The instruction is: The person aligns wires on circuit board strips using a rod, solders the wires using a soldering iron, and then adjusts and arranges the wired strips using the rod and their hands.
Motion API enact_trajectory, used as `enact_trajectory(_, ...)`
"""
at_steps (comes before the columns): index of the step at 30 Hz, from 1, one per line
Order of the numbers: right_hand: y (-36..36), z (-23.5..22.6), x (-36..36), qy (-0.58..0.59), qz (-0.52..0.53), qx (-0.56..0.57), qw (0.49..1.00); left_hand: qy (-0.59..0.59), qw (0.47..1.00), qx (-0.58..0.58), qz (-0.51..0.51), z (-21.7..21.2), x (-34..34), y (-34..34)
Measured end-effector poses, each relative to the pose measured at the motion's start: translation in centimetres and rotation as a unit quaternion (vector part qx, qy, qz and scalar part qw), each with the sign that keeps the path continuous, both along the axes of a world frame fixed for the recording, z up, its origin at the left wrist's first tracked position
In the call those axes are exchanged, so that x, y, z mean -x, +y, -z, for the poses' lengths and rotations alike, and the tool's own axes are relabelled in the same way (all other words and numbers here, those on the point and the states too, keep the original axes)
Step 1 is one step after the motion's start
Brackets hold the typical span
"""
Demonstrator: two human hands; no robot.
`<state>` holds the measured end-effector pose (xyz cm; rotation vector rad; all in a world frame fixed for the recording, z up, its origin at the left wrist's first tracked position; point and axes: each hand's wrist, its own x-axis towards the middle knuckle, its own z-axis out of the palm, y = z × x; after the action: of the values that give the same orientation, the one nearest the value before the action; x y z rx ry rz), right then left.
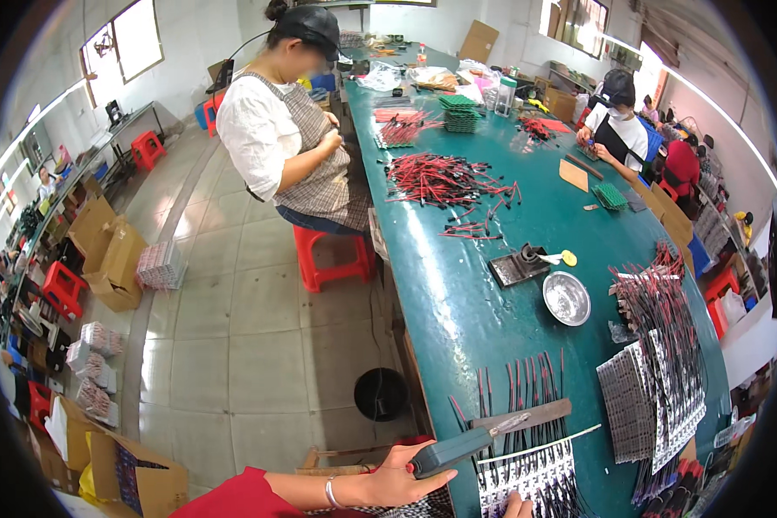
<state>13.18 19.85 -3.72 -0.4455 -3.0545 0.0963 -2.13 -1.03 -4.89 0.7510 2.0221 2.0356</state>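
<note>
My left hand (403, 477), with a bracelet at the wrist and a red sleeve, is closed around a soldering iron (451, 452) with a thick dark green handle. Its metal tip points right, over the row of wires. Below it lies a white circuit board panel (527, 479) with black and red wires (527, 380) fanning out beyond its far edge. A flat brownish bar (540, 415) lies across these wires. At the bottom edge, fingers of my right hand (517, 506) touch the panel; the rest is cut off, so its grip cannot be made out.
Stacked wired panels (652, 397) stand at right. Beyond are a metal bowl (566, 299), a dark metal stand (520, 266) and a heap of red-black wires (440, 180) on the green table (483, 337). One person (285, 129) sits at left, another (617, 129) across the table. A black bucket (381, 394) stands on the floor.
</note>
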Motion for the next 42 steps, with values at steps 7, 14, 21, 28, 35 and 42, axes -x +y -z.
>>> enact_trajectory(7,0.3,-1.5,0.2,0.002,-0.014,0.065,0.998,-0.033,0.999,-0.036,0.019,1.3,-0.5,1.4)
enact_trajectory(14,6.4,-10.5,0.9,-0.068,-0.035,-0.041,0.996,0.020,0.999,0.035,0.019,0.3,-0.1,0.1)
enact_trajectory(21,15.9,-7.1,0.2,-0.143,-0.025,-0.220,0.964,-0.154,0.982,-0.101,0.025,-1.5,-0.2,1.6)
enact_trajectory(28,17.9,-4.2,-0.8,-0.113,0.027,-0.240,0.964,-0.178,0.979,-0.063,0.074,0.7,0.0,1.5)
enact_trajectory(35,17.2,-7.6,-0.1,-0.156,0.013,-0.236,0.959,-0.092,0.992,-0.063,0.063,0.6,0.6,2.7)
enact_trajectory(42,17.5,-6.6,0.7,-0.202,-0.039,-0.313,0.927,-0.074,0.992,-0.043,0.093,0.4,0.4,2.9)
